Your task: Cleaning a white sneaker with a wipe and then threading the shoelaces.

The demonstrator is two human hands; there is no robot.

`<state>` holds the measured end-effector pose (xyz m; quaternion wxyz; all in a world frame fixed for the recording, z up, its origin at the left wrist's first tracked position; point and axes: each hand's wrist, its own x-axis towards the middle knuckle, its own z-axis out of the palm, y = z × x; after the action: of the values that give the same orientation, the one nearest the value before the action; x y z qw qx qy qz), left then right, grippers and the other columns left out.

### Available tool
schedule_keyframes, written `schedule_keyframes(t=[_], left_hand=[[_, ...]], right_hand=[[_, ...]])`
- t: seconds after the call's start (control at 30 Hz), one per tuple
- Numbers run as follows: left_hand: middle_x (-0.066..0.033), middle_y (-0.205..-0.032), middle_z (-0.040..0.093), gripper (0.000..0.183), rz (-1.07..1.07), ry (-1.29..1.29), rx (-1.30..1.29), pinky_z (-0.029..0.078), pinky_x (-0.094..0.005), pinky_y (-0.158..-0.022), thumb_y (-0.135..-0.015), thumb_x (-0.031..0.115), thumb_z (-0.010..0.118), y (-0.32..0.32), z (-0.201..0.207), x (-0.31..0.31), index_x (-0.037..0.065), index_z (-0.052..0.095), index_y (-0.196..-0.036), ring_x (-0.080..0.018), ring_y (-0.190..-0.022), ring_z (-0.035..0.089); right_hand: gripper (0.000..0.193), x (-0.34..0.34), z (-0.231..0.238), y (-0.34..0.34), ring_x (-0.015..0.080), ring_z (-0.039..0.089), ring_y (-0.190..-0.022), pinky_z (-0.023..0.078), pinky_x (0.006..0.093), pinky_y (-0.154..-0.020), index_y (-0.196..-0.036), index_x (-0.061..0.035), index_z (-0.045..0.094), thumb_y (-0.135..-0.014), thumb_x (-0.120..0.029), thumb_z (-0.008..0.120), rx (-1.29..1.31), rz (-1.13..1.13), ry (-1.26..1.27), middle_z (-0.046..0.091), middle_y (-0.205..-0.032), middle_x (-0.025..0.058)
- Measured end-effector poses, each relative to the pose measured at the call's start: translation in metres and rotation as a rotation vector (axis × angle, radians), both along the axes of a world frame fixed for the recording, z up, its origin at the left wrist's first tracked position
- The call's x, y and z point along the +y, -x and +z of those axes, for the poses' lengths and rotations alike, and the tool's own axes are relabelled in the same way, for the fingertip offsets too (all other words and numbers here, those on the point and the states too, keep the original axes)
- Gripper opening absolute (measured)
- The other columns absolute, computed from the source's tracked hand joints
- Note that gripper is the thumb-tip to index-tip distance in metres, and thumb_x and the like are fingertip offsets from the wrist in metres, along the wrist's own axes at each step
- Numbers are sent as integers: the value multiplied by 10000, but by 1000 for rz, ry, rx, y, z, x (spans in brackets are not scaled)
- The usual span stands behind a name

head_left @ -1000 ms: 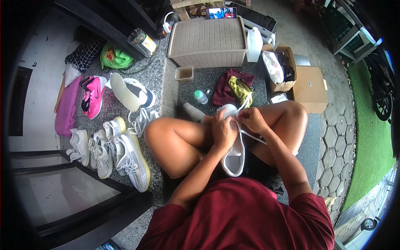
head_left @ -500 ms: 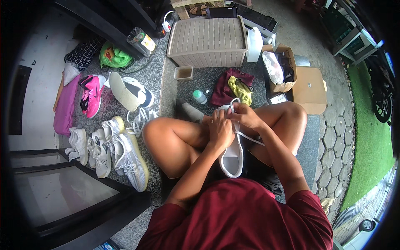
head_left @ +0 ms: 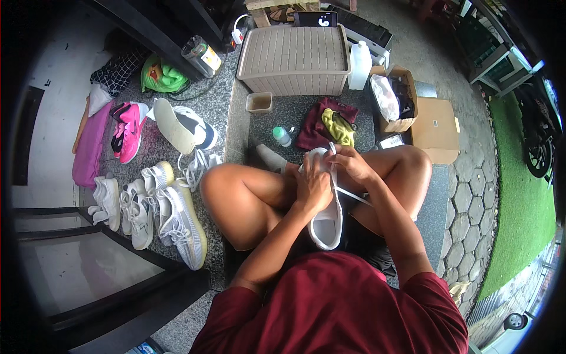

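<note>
A white shoe (head_left: 326, 231) rests in my lap, its heel opening toward me and its toe pointing away. My left hand (head_left: 313, 187) is closed over the shoe's front, with its fingers bent at the lacing area. On the right side of the shoe, my right hand (head_left: 350, 166) pinches a white shoelace (head_left: 354, 196) near the toe. A short piece of lace stands up above those fingertips, and another length runs out to the right under my forearm. My fingers cover most of the eyelets.
White and grey shoes (head_left: 183, 227) stand at the left, with pink shoes (head_left: 131, 131) and a cap (head_left: 177, 127) beyond. Ahead lie a small bottle (head_left: 282, 137), maroon and yellow cloths (head_left: 318, 124), and a beige lidded box (head_left: 295, 56). Cardboard boxes (head_left: 435, 130) stand at the right.
The lace loop above my right fingers has become a short upright piece. My left fingers have spread a little across the shoe's front, leaving more of the toe visible.
</note>
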<state>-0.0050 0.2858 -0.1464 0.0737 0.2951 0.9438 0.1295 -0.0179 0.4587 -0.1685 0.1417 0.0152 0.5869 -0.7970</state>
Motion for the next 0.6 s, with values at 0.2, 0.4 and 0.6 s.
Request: schedule_keyframes(t=[0.2,0.4,0.6], left_hand=[[-229,-1429,450,276,-162,-98,-139,357,-644,-1061,-788,214,706,2,39,-17,-3,712,-958,-446,-1373,355],[-133,-1040,596,137,-443,-614,-914,491,-391,-856,-847,80,653,-51,134,-59,30,550,-772,-308,-957,611],[-84,-820,564,114,-1096,-1041,-1240,490,-373,-684,-884,47,619,-83,220,-107,42,549,-794,-248,-737,595]], right_hand=[[96,1,-10,-1,103,592,-863,462,261,-802,-943,-55,670,-914,-144,646,-147,-51,76,652,-909,-3],[125,3,-13,7,153,645,-922,500,283,-868,-953,-17,671,-916,-136,652,-217,22,96,684,-945,55],[126,2,-15,8,200,662,-977,507,339,-903,-947,-12,651,-936,-127,600,-242,-54,170,701,-1015,123]])
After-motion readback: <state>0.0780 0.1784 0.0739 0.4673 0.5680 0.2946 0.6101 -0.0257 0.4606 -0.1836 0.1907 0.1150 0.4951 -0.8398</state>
